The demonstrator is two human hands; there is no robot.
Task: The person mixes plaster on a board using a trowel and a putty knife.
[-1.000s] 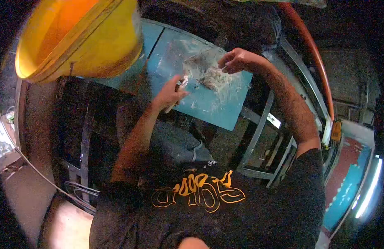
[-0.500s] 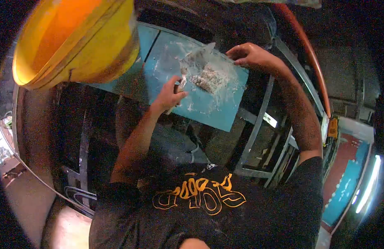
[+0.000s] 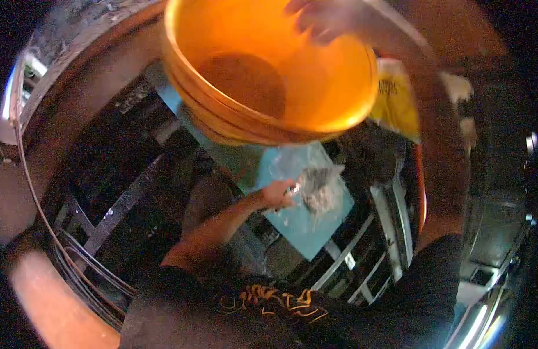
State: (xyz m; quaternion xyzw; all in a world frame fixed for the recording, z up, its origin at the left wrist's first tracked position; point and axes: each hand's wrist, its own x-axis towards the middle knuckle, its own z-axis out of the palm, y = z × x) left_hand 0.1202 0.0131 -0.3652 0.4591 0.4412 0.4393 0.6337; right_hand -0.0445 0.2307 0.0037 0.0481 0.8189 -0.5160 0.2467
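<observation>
My left hand (image 3: 276,195) is closed round the handle of a trowel (image 3: 314,179) at the teal board (image 3: 315,235). Beside the blade lies a pale, crumbly heap of mix (image 3: 326,199). Above the board, the large yellow bucket (image 3: 222,113) shows its open mouth, with a dark round area at its bottom. My right hand (image 3: 321,20) is over the bucket's mouth at the top, blurred, with its fingers spread and nothing seen in them.
Metal frame bars (image 3: 391,230) stand right of and below the board. A yellow bag (image 3: 397,102) sits behind the bucket on the right. Loops of cable (image 3: 94,270) hang at the lower left.
My right hand has gone from the board's far edge up to the bucket. The view has shifted, so the bucket now appears larger and nearer the middle. My left hand still holds the trowel.
</observation>
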